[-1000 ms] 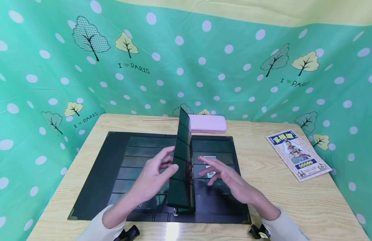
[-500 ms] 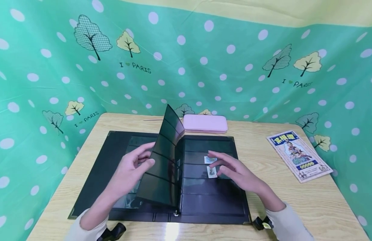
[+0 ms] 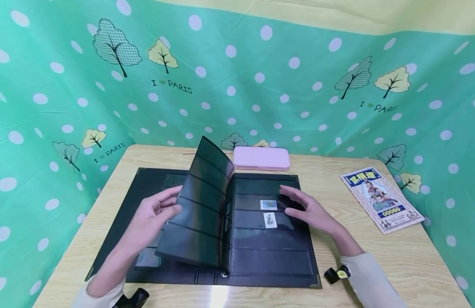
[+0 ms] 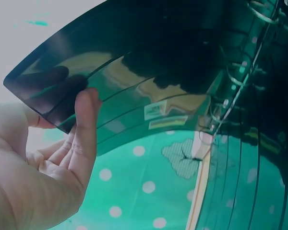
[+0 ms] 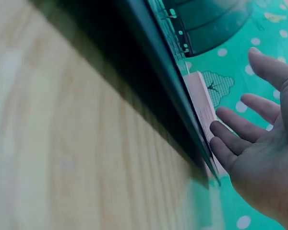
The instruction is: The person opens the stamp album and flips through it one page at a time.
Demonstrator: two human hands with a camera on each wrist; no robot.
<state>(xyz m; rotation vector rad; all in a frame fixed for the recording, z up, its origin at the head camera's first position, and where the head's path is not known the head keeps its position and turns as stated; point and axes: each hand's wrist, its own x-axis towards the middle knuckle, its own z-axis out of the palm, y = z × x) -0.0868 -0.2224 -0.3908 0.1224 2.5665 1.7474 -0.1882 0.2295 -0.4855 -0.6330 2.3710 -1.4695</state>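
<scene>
A black stamp album [image 3: 118,222] lies spread on the table, its raised leaves [image 3: 200,209] leaning left from the ring binding. My left hand [image 3: 146,220] pinches the outer edge of these leaves; the left wrist view shows the thumb [image 4: 86,120] on one face and fingers behind. On the right page [image 3: 273,261], a blue-toned stamp [image 3: 268,205] sits above a pale portrait stamp [image 3: 269,220], both in strip pockets. My right hand [image 3: 310,211] hovers by that page's right side, fingers extended and holding nothing. Part of the left page is hidden behind the leaves.
Behind the album lies a pink case [image 3: 261,158], with a thin stick [image 3: 189,153] to its left. A printed booklet [image 3: 381,199] rests at the table's right. A green dotted curtain [image 3: 237,77] hangs around the back and sides.
My left hand has swung the leaves from upright over to the left, uncovering more of the right page. My right hand has shifted right, away from the stamps.
</scene>
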